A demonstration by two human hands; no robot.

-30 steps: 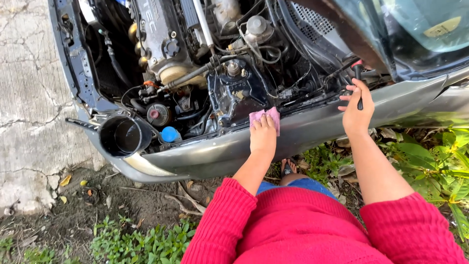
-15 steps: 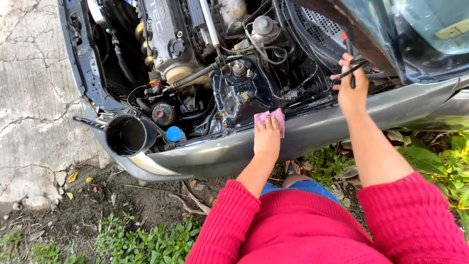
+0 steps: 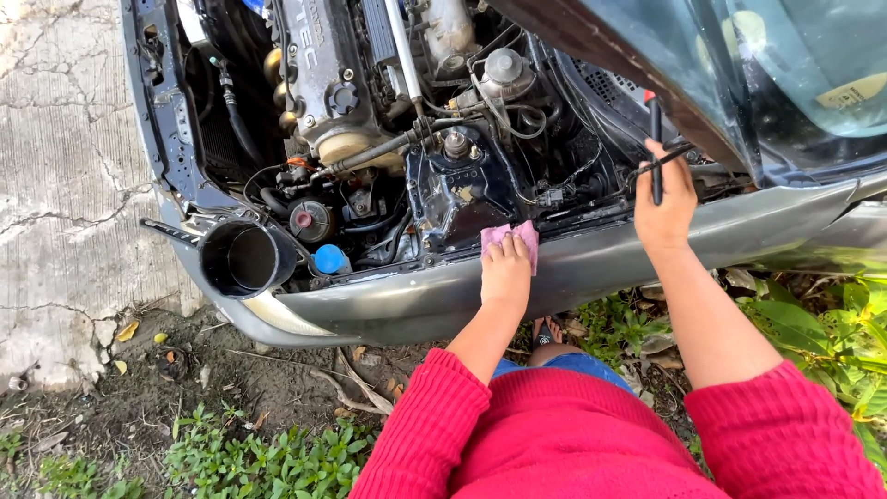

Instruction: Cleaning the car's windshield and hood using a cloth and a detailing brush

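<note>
I stand at the side of a car's open engine bay point(image 3: 407, 157). My left hand point(image 3: 505, 270) presses a pink cloth point(image 3: 509, 237) against the edge of the bay, just above the grey fender point(image 3: 591, 263). My right hand point(image 3: 664, 205) is closed around a thin black rod point(image 3: 655, 148) near the base of the windscreen point(image 3: 785, 74). The rod stands upright with a red tip. Both sleeves are red.
A black round air duct point(image 3: 248, 259) juts out at the car's front left, with a blue cap point(image 3: 328, 260) beside it. Cracked concrete point(image 3: 65, 166) lies to the left. Dirt, dry leaves and green weeds point(image 3: 268, 453) cover the ground below.
My right hand has gone from resting flat on the bay's edge to gripping the black rod and lifting it. The left hand stays on the pink cloth.
</note>
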